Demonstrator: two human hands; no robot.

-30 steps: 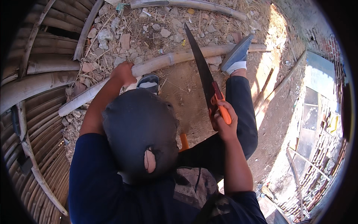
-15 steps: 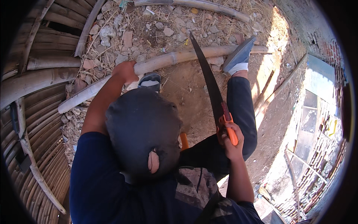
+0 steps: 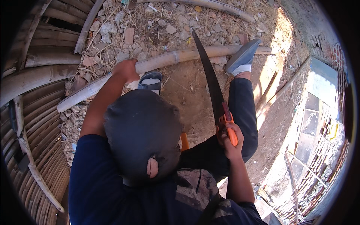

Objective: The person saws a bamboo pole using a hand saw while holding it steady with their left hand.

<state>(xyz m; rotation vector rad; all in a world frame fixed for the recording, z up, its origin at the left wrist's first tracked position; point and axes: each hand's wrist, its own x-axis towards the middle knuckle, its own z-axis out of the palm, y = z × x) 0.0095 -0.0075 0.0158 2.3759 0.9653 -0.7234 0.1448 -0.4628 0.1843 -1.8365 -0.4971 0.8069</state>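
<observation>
A long pale bamboo pole [image 3: 172, 58] lies across the ground, slightly bowed. My left hand [image 3: 126, 70] is closed around it left of the middle. In my right hand [image 3: 233, 144] is the orange handle of a handsaw [image 3: 210, 77]. The saw's dark blade points away from me and crosses over the pole; whether its teeth touch the bamboo I cannot tell. My right foot, in a grey-blue shoe [image 3: 242, 56], rests on the pole to the right of the blade. My left foot, in a dark sandal [image 3: 150, 80], is on the near side of the pole.
Another bamboo piece [image 3: 210, 5] lies farther off among rubble and straw. A bamboo slat wall [image 3: 41, 131] stands at the left. An orange object [image 3: 185, 141] shows partly beside my leg. At the right are a leaning pole [image 3: 287, 84] and a grey panel [image 3: 322, 82].
The view has shifted slightly. My left hand stays on the bamboo pole, and the handsaw lies across it at nearly the same place and angle.
</observation>
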